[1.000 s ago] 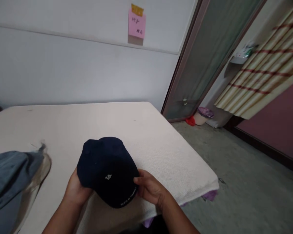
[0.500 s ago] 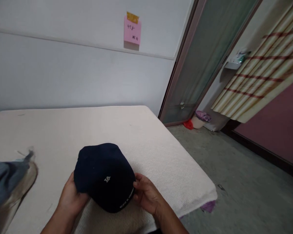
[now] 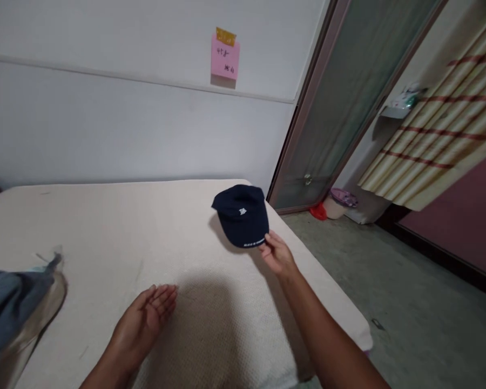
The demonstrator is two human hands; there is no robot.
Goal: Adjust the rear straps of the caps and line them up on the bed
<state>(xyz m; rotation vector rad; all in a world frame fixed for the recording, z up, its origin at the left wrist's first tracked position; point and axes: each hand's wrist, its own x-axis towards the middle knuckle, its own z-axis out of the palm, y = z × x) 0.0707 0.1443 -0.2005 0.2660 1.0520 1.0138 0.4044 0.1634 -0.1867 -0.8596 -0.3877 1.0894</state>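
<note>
A dark navy baseball cap (image 3: 243,213) with a small white emblem on its front and white lettering along the brim hangs over the far right part of the bed. My right hand (image 3: 276,253) pinches the brim at its lower right edge, arm stretched forward. Palm turned up and fingers extended, my left hand (image 3: 146,321) is over the near part of the pale bed cover (image 3: 105,232), holding nothing. Whether the cap's back edge touches the cover is hard to tell.
Blue-grey cloth (image 3: 18,294) lies on a beige item (image 3: 51,308) at the left. A pink note (image 3: 225,58) is taped to the white wall behind. Past the bed's right edge are a glass sliding door (image 3: 332,108), a waste bin (image 3: 338,202) and a curtain (image 3: 437,129).
My left hand has let go of the cap and opened. My right hand has carried the cap forward and to the right, toward the bed's far corner.
</note>
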